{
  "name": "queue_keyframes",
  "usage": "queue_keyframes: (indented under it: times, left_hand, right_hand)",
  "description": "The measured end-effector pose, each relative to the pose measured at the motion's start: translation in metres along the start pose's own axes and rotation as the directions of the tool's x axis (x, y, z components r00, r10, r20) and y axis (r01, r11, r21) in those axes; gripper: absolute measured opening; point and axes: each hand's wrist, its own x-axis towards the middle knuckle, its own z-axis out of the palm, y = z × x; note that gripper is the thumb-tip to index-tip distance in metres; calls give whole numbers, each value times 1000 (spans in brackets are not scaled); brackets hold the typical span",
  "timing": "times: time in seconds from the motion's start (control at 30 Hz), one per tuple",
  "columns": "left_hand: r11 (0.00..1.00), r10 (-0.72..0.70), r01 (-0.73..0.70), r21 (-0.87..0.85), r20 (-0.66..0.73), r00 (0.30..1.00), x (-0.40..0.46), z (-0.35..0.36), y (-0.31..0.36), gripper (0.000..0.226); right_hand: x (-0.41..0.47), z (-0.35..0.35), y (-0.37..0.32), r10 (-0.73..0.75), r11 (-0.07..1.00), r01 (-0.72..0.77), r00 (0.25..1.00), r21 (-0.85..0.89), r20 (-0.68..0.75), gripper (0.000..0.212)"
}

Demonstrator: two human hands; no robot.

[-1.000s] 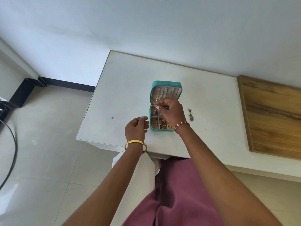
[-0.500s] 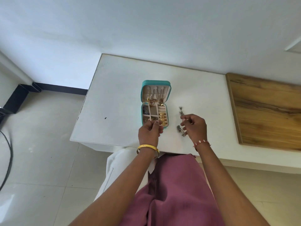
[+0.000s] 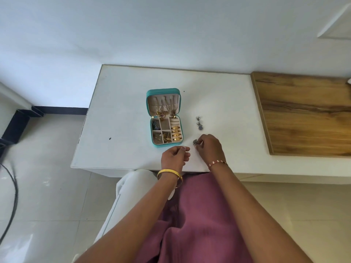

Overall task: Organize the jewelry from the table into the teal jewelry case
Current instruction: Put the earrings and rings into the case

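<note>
Head view: right hand (image 3: 209,147) pinches a small silver piece (image 3: 195,142) at its fingertips, teal jewelry case (image 3: 165,118) open just beyond the empty, loosely curled left hand (image 3: 174,157); next, probably carry it into a compartment.

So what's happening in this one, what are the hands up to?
A person is sorting jewelry into an open teal jewelry case on a white table. The right hand pinches a small silver piece just right of the case. The left hand hovers near the case's front edge, fingers loosely curled, holding nothing that shows. More silver pieces lie on the table. The case already holds gold rings and necklaces.
</note>
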Motion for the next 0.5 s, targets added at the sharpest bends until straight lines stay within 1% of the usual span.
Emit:
queue_keyframes:
  times: [0.07, 0.13, 0.17, 0.23, 0.27, 0.4, 0.5]
  left_hand:
    - [1000, -16, 16, 6, 8, 1000, -1, 1, 1, 21]
    - [1000, -28, 28, 10, 27, 999, -2, 1, 2, 20]
    - [1000, -28, 27, 12, 33, 999, -4, 1, 3, 20]
    - [1000, 3, -3, 17, 23, 1000, -6, 0, 8, 20]
    - [999, 37, -37, 27, 9, 999, -7, -1, 11, 19]
    - [972, 199, -195, 132, -16, 980, -12, -10, 23, 26]
    - [937, 289, -286, 201, 13, 957, -17, -17, 29, 31]
  right_hand:
    - [1, -2, 2, -11, 999, 11, 1000, 36, -1, 16]
    - [-1, -4, 3, 6, 985, -4, 1000, 170, -13, 14]
    - [-3, -6, 2, 33, 959, -27, 999, 283, -17, 11]
    - [-8, -13, -3, 93, 853, -80, 996, 516, 1, 6]
    - [-11, -17, -5, 106, 802, -96, 994, 589, 18, 5]
    - [-28, -29, -16, 86, 678, -110, 994, 727, 70, 5]
    - [-41, -35, -25, 46, 605, -101, 995, 790, 92, 7]
